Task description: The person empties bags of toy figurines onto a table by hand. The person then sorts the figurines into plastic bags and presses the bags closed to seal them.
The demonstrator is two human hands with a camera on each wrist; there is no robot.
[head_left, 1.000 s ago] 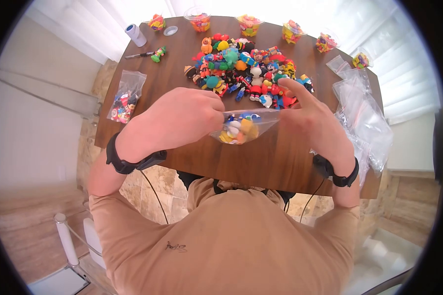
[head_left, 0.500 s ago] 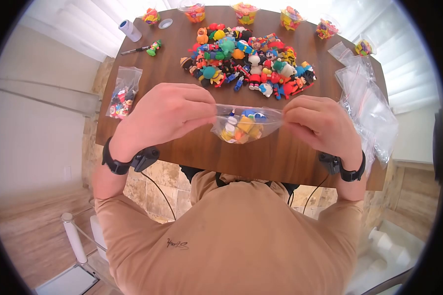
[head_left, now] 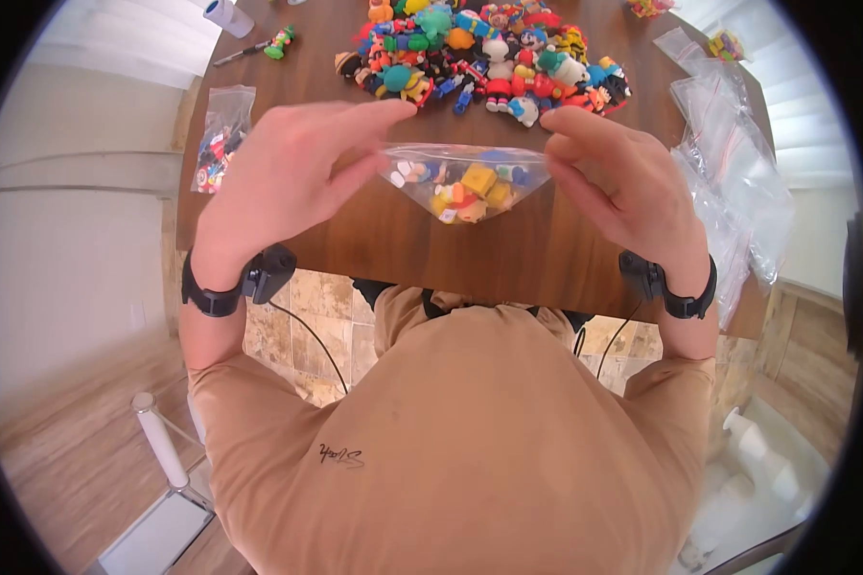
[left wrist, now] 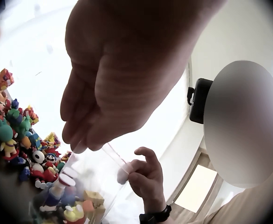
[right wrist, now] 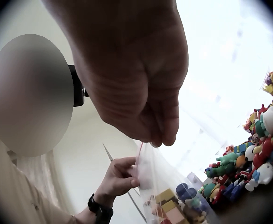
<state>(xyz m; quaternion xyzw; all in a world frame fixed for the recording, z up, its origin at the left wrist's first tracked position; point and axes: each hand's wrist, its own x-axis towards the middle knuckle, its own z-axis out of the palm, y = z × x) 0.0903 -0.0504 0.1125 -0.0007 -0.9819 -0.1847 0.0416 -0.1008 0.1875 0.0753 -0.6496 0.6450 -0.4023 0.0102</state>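
Between both hands hangs a clear zip bag (head_left: 441, 151) holding small toy figures (head_left: 478, 182), yellow, white and blue among them. At its upper left corner, my left hand (head_left: 292, 172) pinches the plastic between thumb and fingers. My right hand (head_left: 633, 182) pinches the opposite upper corner, its index finger lifted off the bag. The zip edge stretches between them, and the figures sit low in the bag. In the left wrist view the fingertips (left wrist: 83, 144) meet at the bag's edge; the right wrist view shows fingertips (right wrist: 157, 140) closed on the other corner.
A large pile of toy figures (head_left: 499, 57) lies beyond the bag. A filled zip bag (head_left: 222, 139) rests at the left, near a pen (head_left: 243, 53), a green figure (head_left: 280, 42) and a white bottle (head_left: 228, 17). Clear bags (head_left: 738, 182) lie at the right.
The zip bag appears higher in view, and its mouth has been pulled from loosely bowed to flatter and wider. The right hand came from an extended finger to pinching the corner. The view has tilted downward.
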